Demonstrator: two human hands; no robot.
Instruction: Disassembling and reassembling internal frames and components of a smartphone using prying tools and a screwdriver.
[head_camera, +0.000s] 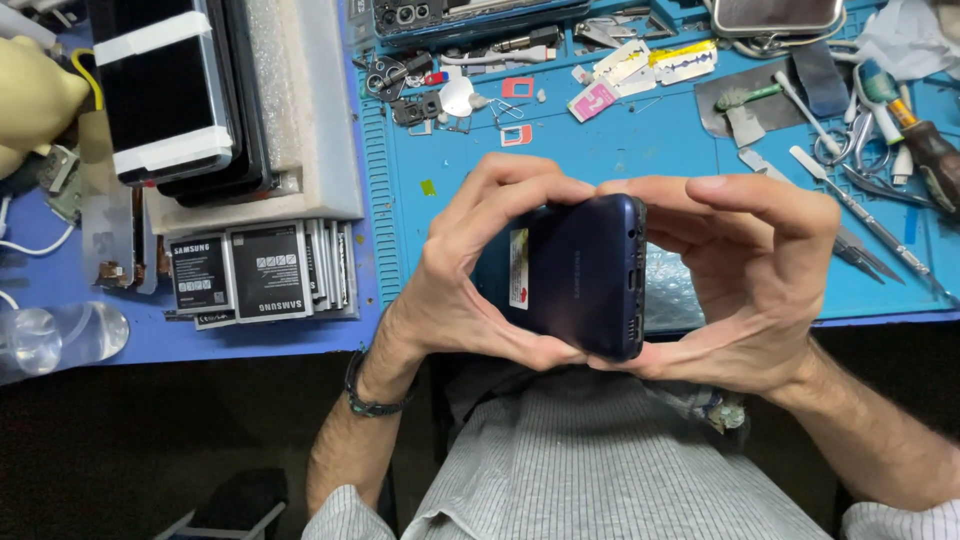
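A dark blue smartphone (585, 275) is held back side up, over the near edge of a blue work mat (620, 150). My left hand (465, 275) grips its left side, with the fingers curled over the top edge and the thumb under the near edge. My right hand (750, 285) clasps the right end, where the port edge faces the camera. A small white sticker sits on the phone's back near my left hand.
A row of phone batteries (260, 272) stands at the left, with stacked phones (170, 90) on foam behind them. Small parts, razor blades (650, 65), tweezers, a screwdriver (915, 130) and a brush litter the mat. A clear glass object (60, 335) lies far left.
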